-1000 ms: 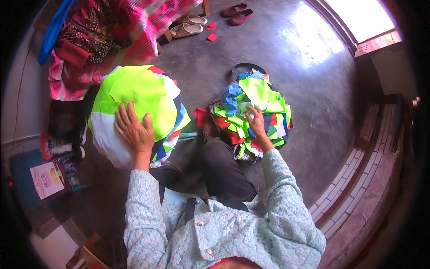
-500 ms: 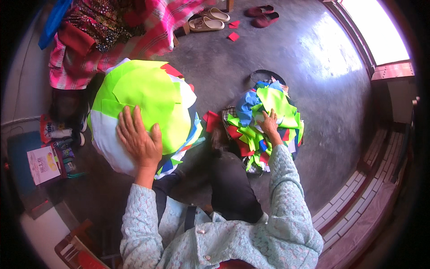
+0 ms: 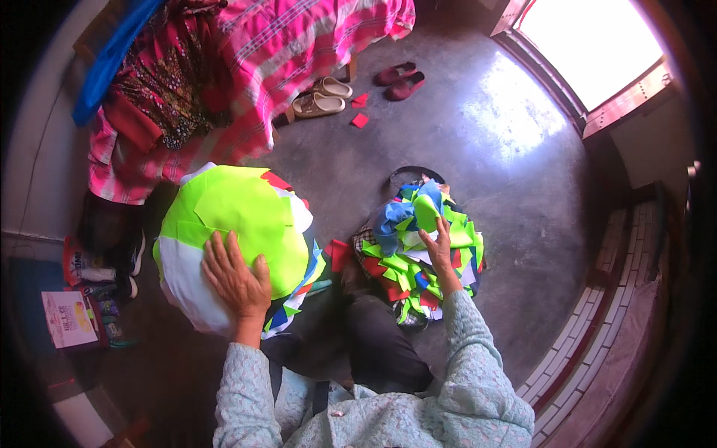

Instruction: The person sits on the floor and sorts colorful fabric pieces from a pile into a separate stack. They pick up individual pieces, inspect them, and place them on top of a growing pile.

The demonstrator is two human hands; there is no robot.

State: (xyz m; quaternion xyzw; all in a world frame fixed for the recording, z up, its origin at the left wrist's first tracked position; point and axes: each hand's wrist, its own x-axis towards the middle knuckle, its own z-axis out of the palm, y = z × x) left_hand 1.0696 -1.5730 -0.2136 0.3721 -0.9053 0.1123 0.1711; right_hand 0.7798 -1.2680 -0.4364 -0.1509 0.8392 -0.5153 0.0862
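Note:
My left hand (image 3: 240,287) lies flat, fingers spread, on a large round mound (image 3: 250,201) covered with overlapping neon-green and white fabric pieces. Red, blue and white cloth corners stick out along its right side. To the right, my right hand (image 3: 442,257) pinches a neon-green fabric scrap (image 3: 426,212), which stands up from a heap of loose scraps (image 3: 401,278). The heap is mixed green, red, blue and white, and it fills a checked bag (image 3: 364,239) with a dark strap (image 3: 407,172) behind it.
Red scraps (image 3: 360,120) lie on the grey floor near beige clogs (image 3: 320,106) and dark red shoes (image 3: 405,87). A pink checked cloth (image 3: 299,41) hangs at the far left. Packets and a white box (image 3: 69,319) stand at left; a doorway (image 3: 590,52) is far right.
My right hand has closed on a neon-green scrap and raised its edge from the heap; before, it reached into the scraps. My left hand stays flat on the mound. The view has shifted.

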